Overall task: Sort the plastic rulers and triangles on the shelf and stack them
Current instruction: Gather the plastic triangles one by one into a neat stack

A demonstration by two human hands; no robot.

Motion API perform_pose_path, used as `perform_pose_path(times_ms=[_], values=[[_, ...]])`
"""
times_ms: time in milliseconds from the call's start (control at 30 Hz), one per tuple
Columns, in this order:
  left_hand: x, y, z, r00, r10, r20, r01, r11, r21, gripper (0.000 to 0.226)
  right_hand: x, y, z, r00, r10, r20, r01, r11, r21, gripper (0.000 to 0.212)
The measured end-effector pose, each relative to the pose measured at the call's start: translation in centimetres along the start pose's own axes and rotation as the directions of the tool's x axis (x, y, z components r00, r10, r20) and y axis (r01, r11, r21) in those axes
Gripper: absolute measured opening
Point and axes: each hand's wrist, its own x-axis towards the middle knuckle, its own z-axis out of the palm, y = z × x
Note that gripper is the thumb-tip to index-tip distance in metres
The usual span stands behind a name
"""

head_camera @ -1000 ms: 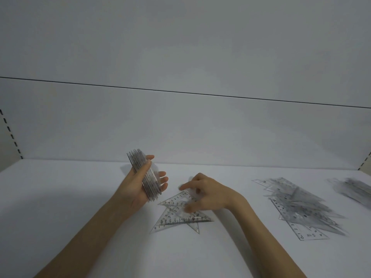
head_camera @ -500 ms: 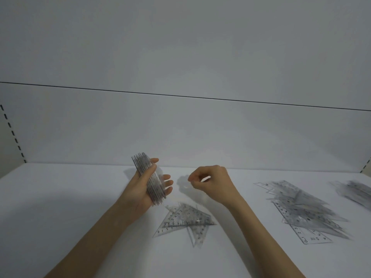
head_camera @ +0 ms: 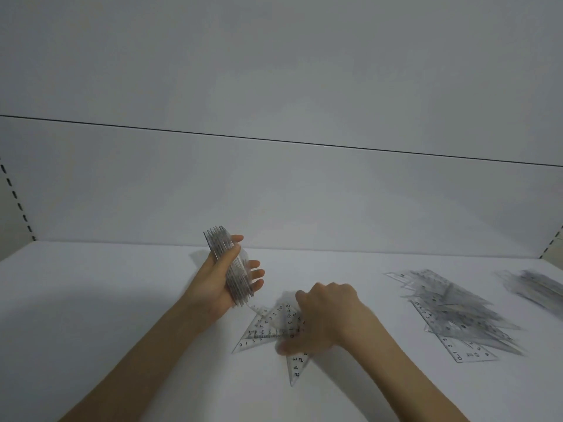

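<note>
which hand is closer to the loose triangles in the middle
Right. The right hand touches the loose triangles; the left hand is up beside them, gripping a stack.

Shelf [head_camera: 122, 300]: plain white, bluish-grey in shadow. Back panel [head_camera: 274, 193]: same flat white-grey, one thin black seam line [head_camera: 274, 141] across it. Slotted uprights, left [head_camera: 15, 196] and right [head_camera: 551, 245] edges: beige, with a row of black dashes. Held stack [head_camera: 230, 269] in left hand [head_camera: 213, 287]: clear plastic, reads grey, edges striped dark by print. Loose triangles [head_camera: 265, 330] mid-shelf: transparent, black digits and tick scales. Mixed pile [head_camera: 457, 312] toward right edge: clear-grey, black numerals, dark dots. Far pile [head_camera: 536, 284] at right edge: grey, blurred, print unreadable.
</note>
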Motion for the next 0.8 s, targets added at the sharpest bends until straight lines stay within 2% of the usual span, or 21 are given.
perform_pose_path(times_ms=[167, 300, 367, 433, 500, 567, 667, 800], values=[[-0.3, 0.1, 0.0, 0.999, -0.014, 0.036, 0.013, 1.000, 0.019, 0.015, -0.6, 0.0, -0.2, 0.999, -0.030, 0.014, 0.029, 0.997, 0.077, 0.045], [-0.6, 0.2, 0.1, 0.997, -0.030, 0.065, 0.030, 0.999, 0.011, 0.015, -0.9, 1.0, -1.1, 1.000, 0.004, 0.010, -0.005, 0.986, 0.164, 0.057], [-0.7, 0.3, 0.0, 0.997, -0.036, 0.073, 0.036, 0.999, 0.011, 0.015, -0.7, 2.0, -2.2, 0.995, 0.033, -0.089, -0.011, 0.972, 0.236, 0.059], [-0.8, 0.3, 0.0, 0.996, -0.041, 0.082, 0.041, 0.999, 0.008, 0.017, -0.1, 2.4, -3.6, 0.969, 0.058, -0.241, 0.044, 0.918, 0.395, 0.056], [-0.9, 0.3, 0.1, 0.993, -0.049, 0.109, 0.051, 0.999, -0.017, 0.023, 0.9, 1.6, -4.5, 0.911, 0.078, -0.405, 0.187, 0.796, 0.575, 0.055], [-1.1, 0.2, 0.3, 0.987, -0.053, 0.152, 0.060, 0.997, -0.040, 0.036, 2.1, 0.1, -4.6, 0.861, 0.065, -0.505, 0.328, 0.688, 0.647, 0.058], [-1.3, 0.2, 0.6, 0.973, -0.053, 0.223, 0.061, 0.998, -0.030, 0.045, 4.0, -1.7, -3.6, 0.857, 0.038, -0.513, 0.388, 0.608, 0.693, 0.066], [-1.3, 0.4, 0.3, 0.970, -0.007, 0.244, 0.024, 0.997, -0.067, 0.039, 5.6, -1.4, -2.2, 0.881, 0.030, -0.472, 0.361, 0.604, 0.711, 0.065]])
